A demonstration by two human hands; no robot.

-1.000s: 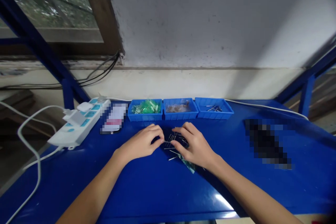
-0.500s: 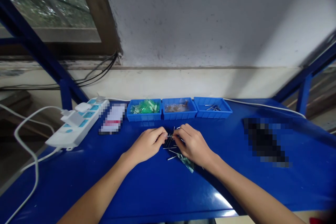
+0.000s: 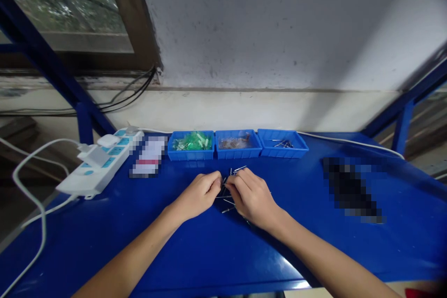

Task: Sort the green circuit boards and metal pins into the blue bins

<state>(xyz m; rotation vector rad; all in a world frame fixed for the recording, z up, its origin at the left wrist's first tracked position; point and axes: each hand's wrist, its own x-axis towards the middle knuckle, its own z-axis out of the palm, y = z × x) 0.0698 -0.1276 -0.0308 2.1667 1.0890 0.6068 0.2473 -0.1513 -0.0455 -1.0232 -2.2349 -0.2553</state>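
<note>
Over the blue table [image 3: 195, 251], my left hand [image 3: 200, 194] is closed, thumb pressed to the curled fingers; whatever it pinches is too small to make out. My right hand [image 3: 252, 195] is closed too, fingertips together just right of the left ones, and what it grips cannot be made out. Thin metal pins [image 3: 228, 210] lie scattered on the table beneath and between the hands. Others show at the far side of the right fingertips. The right hand and wrist hide most of a small clear packet.
Three blue trays stand behind the hands: one with green and clear pieces [image 3: 190, 155], one with brownish parts [image 3: 239, 153], one with metal pins [image 3: 283, 152]. A white power strip [image 3: 101, 172] with cables is at left. Blurred-out objects lie left and right.
My right hand has shifted slightly left, closer to my left hand, and now covers most of the clear packet. The thin pin seen between the fingertips before is no longer clearly visible.
</note>
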